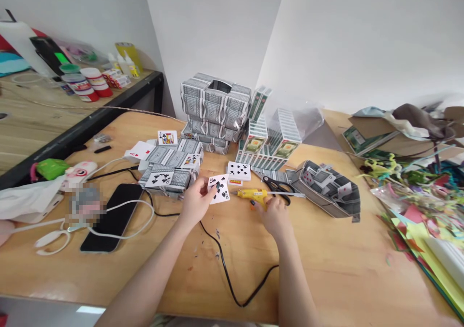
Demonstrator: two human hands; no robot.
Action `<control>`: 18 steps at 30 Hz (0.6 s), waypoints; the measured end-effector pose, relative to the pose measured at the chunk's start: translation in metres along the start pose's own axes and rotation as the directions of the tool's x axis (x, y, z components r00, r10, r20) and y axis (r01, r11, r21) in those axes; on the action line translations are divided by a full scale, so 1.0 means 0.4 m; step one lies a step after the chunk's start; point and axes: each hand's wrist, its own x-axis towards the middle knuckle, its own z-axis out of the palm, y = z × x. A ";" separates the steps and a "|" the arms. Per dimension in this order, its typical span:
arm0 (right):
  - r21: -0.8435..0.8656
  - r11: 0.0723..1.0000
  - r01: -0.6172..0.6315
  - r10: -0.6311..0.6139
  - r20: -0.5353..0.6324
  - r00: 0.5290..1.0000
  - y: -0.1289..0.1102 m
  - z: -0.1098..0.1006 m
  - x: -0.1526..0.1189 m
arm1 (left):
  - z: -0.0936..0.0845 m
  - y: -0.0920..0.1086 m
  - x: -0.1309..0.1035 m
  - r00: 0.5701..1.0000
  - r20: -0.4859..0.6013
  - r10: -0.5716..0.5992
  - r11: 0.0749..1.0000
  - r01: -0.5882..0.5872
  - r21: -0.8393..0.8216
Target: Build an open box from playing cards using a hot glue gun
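My left hand (197,200) pinches a playing card (219,191), an eight of spades, face up above the table. To its right, my right hand (272,213) grips the handle of a yellow hot glue gun (250,193), whose nozzle points left toward the card. A clear glue stick (286,193) sticks out of the gun's back. Just beyond the gun lie black-handled scissors (279,184) and a face-up stack of cards (239,170). By my left hand is a block built of folded cards (174,160), with a loose card (159,179) on it.
Behind stands a tall card structure (215,104) beside stacked card boxes (268,138). A box made of cards (326,189) holds loose cards at right. A phone (112,218) and cables lie left. A black cord (224,264) loops across the front. Coloured craft scraps (416,196) crowd the right.
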 end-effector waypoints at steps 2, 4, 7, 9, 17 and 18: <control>-0.095 0.995 -0.018 0.020 0.019 1.000 -0.020 0.018 -0.009 | -0.005 0.001 0.001 0.999 -0.020 0.040 0.990 -0.037 0.139; -0.130 0.988 -0.078 0.083 0.038 0.996 -0.049 0.026 -0.015 | -0.010 0.004 0.002 0.995 -0.057 0.087 0.950 -0.065 0.306; -0.118 0.985 -0.125 0.131 0.042 0.990 -0.075 0.028 -0.014 | -0.016 0.008 0.006 0.979 -0.119 0.165 0.868 -0.087 0.489; -0.066 0.989 -0.129 0.132 0.034 0.991 -0.074 0.028 -0.009 | -0.019 0.008 0.009 0.967 -0.147 0.208 0.835 -0.097 0.541; 0.507 0.842 -0.182 0.207 0.007 0.978 -0.066 -0.012 0.016 | -0.016 0.003 0.003 0.936 -0.120 0.332 0.716 -0.167 0.678; 0.552 0.816 -0.171 0.201 0.006 0.980 -0.074 -0.018 0.016 | -0.015 0.004 0.000 0.933 -0.110 0.341 0.707 -0.178 0.684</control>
